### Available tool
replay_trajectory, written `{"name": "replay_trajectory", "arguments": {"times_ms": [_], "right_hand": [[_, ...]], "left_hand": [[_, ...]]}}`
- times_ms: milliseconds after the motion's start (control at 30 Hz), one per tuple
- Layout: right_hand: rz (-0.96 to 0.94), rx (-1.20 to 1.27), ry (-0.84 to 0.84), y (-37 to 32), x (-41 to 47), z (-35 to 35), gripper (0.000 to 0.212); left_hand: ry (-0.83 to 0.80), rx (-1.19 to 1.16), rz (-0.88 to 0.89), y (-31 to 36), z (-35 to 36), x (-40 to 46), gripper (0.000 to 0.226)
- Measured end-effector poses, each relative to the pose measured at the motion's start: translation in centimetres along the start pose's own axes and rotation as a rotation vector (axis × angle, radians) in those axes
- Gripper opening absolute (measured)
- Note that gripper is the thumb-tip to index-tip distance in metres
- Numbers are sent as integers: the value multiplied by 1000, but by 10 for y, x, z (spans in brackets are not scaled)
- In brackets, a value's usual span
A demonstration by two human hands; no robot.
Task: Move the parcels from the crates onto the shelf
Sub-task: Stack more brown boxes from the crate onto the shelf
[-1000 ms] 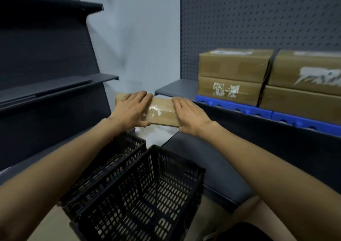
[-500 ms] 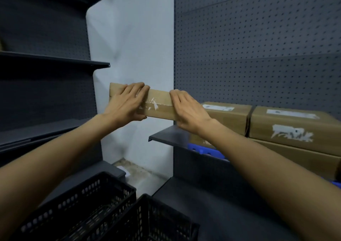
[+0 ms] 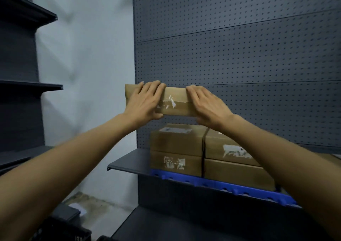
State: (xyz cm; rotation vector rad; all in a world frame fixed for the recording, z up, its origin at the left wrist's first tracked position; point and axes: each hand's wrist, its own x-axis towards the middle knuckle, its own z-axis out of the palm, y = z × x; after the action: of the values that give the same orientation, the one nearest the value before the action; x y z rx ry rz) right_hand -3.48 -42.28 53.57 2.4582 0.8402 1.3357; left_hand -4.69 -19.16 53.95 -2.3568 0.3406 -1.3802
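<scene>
Flat taped parcel [image 3: 176, 100] held in the air above the stacked boxes [image 3: 176, 148] on the shelf [image 3: 129, 162], left hand [image 3: 143, 103] and right hand [image 3: 208, 107] clasping its ends, fingers curled over top edge; looks light, stiff, tape maybe slick.

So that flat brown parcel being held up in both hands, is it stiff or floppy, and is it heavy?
The parcel probably is stiff: it spans straight between the left hand and right hand without sagging. It seems light, since fingers alone carry it at arm's length. Its glossy tape may be somewhat slippery.
</scene>
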Motion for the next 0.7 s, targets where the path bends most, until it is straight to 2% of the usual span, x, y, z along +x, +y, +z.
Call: {"name": "replay_trajectory", "arguments": {"times_ms": [333,567,700], "right_hand": [[151,-208,-98,117,-92,-17,81],[313,-278,-170,176,-169,-35,78],[398,-338,-233,204,-213,-45,83]], "left_hand": [[129,-189,128,137,25,85,99],[184,-306,252,240,20,133,101],[224,-364,324,297,12,151,104]]}}
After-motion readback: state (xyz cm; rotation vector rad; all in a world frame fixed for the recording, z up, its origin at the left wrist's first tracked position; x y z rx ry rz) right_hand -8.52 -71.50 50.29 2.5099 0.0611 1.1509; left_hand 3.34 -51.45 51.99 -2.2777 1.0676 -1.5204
